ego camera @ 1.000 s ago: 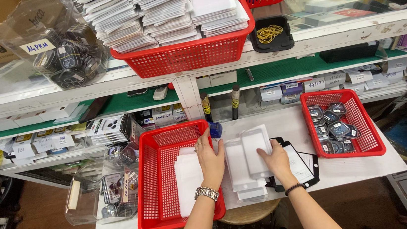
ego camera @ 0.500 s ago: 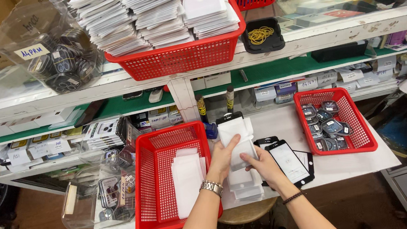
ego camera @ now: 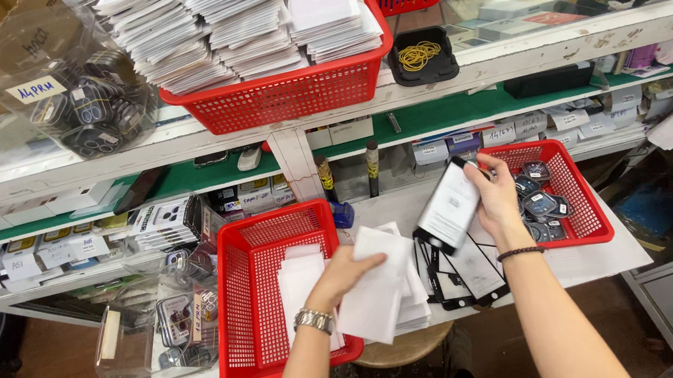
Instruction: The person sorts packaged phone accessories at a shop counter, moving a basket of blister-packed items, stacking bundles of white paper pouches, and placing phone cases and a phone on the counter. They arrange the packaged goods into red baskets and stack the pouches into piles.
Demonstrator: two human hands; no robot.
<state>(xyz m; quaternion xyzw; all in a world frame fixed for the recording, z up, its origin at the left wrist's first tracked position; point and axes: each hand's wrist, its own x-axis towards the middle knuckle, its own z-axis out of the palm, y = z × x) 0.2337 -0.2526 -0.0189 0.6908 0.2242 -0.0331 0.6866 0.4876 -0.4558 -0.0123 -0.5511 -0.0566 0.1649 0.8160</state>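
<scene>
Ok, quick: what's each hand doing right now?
Left hand: closed on a white paper sleeve.
Right hand: closed on a black-framed screen protector, lifted off the table.

Black tray of yellow rubber bands

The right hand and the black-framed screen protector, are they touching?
Touching. In the head view the right hand is raised above the table, and its fingers wrap the upper edge of the black-framed screen protector, which is tilted and lifted clear of the table.
</scene>
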